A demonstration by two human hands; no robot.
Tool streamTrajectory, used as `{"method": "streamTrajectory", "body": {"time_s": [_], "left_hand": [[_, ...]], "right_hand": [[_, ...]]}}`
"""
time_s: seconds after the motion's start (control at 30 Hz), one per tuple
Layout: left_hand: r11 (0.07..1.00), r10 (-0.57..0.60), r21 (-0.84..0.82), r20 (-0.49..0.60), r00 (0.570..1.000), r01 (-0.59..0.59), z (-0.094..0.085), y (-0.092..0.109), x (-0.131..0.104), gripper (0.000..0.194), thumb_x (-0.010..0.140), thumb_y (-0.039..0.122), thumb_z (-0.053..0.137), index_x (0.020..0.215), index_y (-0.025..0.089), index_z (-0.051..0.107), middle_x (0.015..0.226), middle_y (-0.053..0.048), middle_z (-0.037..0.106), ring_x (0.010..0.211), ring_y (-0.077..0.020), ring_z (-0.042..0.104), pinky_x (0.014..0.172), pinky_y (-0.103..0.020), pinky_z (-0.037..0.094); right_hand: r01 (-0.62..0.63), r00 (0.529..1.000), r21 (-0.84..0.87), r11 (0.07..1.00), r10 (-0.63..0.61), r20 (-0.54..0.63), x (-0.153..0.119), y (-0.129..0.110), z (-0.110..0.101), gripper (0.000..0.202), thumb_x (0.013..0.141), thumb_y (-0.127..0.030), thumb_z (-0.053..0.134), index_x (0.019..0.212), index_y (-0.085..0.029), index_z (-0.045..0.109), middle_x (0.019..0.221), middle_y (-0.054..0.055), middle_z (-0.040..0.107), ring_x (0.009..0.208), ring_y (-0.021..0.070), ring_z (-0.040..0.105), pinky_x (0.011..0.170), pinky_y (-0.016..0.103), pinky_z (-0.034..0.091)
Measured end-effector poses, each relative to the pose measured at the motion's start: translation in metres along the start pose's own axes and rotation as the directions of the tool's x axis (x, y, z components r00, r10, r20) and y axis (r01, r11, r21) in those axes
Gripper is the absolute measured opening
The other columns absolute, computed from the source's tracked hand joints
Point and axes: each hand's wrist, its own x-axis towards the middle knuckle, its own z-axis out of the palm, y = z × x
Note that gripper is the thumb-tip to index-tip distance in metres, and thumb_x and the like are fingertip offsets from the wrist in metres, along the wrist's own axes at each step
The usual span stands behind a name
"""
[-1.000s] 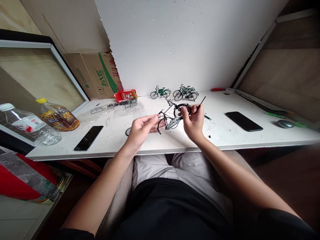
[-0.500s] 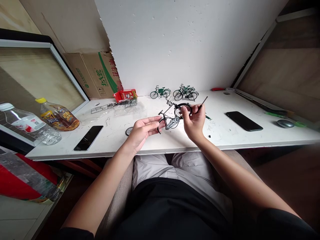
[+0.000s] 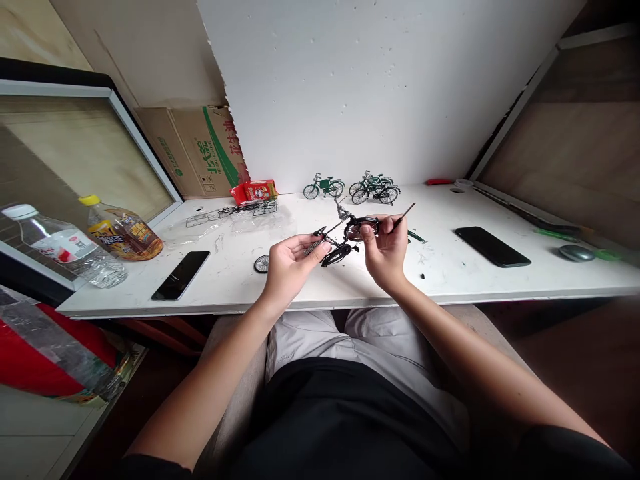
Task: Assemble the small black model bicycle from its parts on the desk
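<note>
A black model bicycle [image 3: 340, 241] is being pinched above the table [image 3: 450, 280] by the left hand [image 3: 287, 267] and the right hand [image 3: 385, 250], which is also gripping a thin tool [image 3: 404, 215]. Its front wheel is being partly hidden by the right fingers.

1. We hold a black model bike [image 3: 345, 241] above the white desk [image 3: 450, 280], approx. centre of view.
2. Our left hand [image 3: 287, 267] pinches its rear end w/ fingertips; our right hand [image 3: 385, 250] grips the wheel side and also a thin tool [image 3: 404, 215] pointing to 1 o'clock.
3. A loose wheel [image 3: 261, 264] lies on the desk at 9 o'clock of the left hand.
4. Green model bikes [image 3: 357, 188] stand at 12 o'clock, by the wall.
5. Phones: one [image 3: 181, 275] at 9 o'clock, another [image 3: 493, 246] at 3 o'clock.
</note>
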Motion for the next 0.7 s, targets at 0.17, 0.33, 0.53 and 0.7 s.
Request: {"method": "streamTrajectory", "body": {"time_s": [0.17,0.33,0.53,0.7], "left_hand": [[0.976,0.153,0.163,-0.031,0.988,-0.146,0.001,0.005,-0.007,0.029,0.082,0.038,0.09,0.101,0.018,0.083,0.105,-0.01,0.083,0.098,-0.0262,0.078,0.091,-0.035,0.059],[0.923,0.28,0.287,-0.038,0.959,-0.258,0.002,0.006,-0.014,0.025,0.089,0.039,0.084,0.103,0.019,0.08,0.105,-0.009,0.081,0.099,-0.0252,0.076,0.091,-0.033,0.059],[0.897,0.312,0.323,0.025,0.95,-0.303,0.001,0.009,-0.019,0.023,0.09,0.039,0.083,0.107,0.023,0.08,0.114,-0.01,0.079,0.112,-0.0282,0.072,0.106,-0.038,0.056],[0.85,0.39,0.358,0.067,0.918,-0.387,0.002,0.013,-0.022,0.017,0.089,0.031,0.082,0.104,0.024,0.083,0.113,-0.01,0.079,0.112,-0.0287,0.072,0.106,-0.038,0.055]], "right_hand": [[-0.024,0.998,-0.045,0.999,0.026,0.051,-0.001,0.001,-0.001,0.053,0.089,-0.047,0.086,0.092,-0.03,0.035,0.098,0.001,0.066,0.092,0.0191,0.068,0.083,0.038,0.063],[-0.015,0.996,-0.055,0.998,0.019,0.089,-0.005,0.002,-0.001,0.052,0.089,-0.042,0.087,0.093,-0.03,0.037,0.096,0.0,0.069,0.091,0.0191,0.07,0.084,0.039,0.062],[0.031,0.995,-0.053,0.998,-0.026,0.098,-0.007,0.003,-0.002,0.048,0.09,-0.029,0.086,0.094,-0.029,0.039,0.102,0.001,0.071,0.097,0.0185,0.071,0.089,0.038,0.058],[0.038,0.992,-0.057,0.998,-0.031,0.126,-0.008,0.003,-0.001,0.047,0.09,-0.029,0.084,0.094,-0.029,0.037,0.102,0.001,0.071,0.099,0.0202,0.073,0.09,0.04,0.058]]}}
